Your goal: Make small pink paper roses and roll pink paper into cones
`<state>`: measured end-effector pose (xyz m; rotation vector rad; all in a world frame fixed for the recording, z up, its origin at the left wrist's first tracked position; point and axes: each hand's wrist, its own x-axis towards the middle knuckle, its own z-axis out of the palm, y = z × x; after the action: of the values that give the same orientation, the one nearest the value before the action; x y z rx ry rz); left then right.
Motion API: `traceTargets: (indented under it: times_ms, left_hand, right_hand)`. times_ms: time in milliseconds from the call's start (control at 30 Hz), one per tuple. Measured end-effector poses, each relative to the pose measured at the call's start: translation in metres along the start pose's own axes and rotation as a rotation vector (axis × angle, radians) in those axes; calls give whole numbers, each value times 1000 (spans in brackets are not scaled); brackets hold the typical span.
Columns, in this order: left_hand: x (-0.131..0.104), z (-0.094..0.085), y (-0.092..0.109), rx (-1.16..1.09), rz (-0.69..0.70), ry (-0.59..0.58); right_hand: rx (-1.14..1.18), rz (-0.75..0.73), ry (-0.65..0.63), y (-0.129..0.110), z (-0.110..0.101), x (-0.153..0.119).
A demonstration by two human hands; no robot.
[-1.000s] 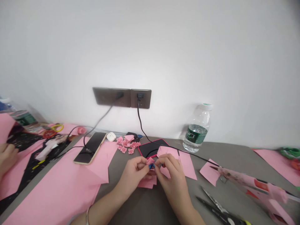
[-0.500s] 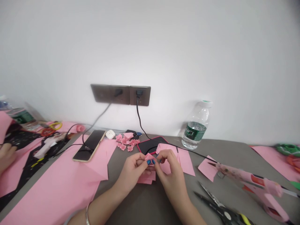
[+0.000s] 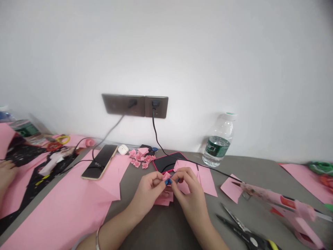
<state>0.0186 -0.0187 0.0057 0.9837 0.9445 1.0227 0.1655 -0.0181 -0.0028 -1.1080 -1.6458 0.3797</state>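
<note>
A small folded piece of pink paper (image 3: pixel 166 176) is pinched between both hands at the middle of the grey table. My left hand (image 3: pixel 149 189) is closed on its left side, thumb and fingers together. From the right, my right hand (image 3: pixel 188 187) grips the same piece, its thumb meeting my left thumb. The fingers hide much of the paper. Under the hands lie pink paper squares (image 3: pixel 164 199), and more pink sheets (image 3: pixel 208 182) are just right. Behind stands a cluster of small pink paper roses (image 3: pixel 140 158).
A phone (image 3: pixel 100 163) rests on large pink sheets (image 3: pixel 65 208). To the right are black scissors (image 3: pixel 244 231), a pink glue gun (image 3: pixel 281 201) with its cord, and a water bottle (image 3: pixel 218 142). At far left, another person's hand (image 3: pixel 6 175) touches pink paper.
My thumbs have shifted slightly on the folded pink paper, and less of it shows between them. Both hands stay in nearly the same place.
</note>
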Motion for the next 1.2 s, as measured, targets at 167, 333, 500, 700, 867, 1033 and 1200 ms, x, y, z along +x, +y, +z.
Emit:
traceTargets:
  times_ms: [167, 333, 500, 700, 867, 1033, 1200]
  left_hand:
    - [1, 3, 3, 3, -2, 1]
    - [1, 2, 3, -40, -3, 15]
    - [0, 3, 4, -79, -12, 51]
    - [2, 1, 3, -86, -10, 50]
    - [5, -5, -1, -6, 6, 40]
    - [5, -4, 3, -6, 45, 11]
    - [6, -5, 4, 57, 80, 5]
  right_hand:
    - [-219, -154, 28, 0, -2, -2]
    - [-217, -273, 7, 1, -5, 0]
    - [-222, -315, 5, 2, -7, 0]
    - [-198, -274, -21, 4, -7, 0]
    - [-81, -151, -39, 5, -3, -2]
    - [68, -61, -49, 4, -1, 0]
    - [185, 81, -14, 10, 0, 0]
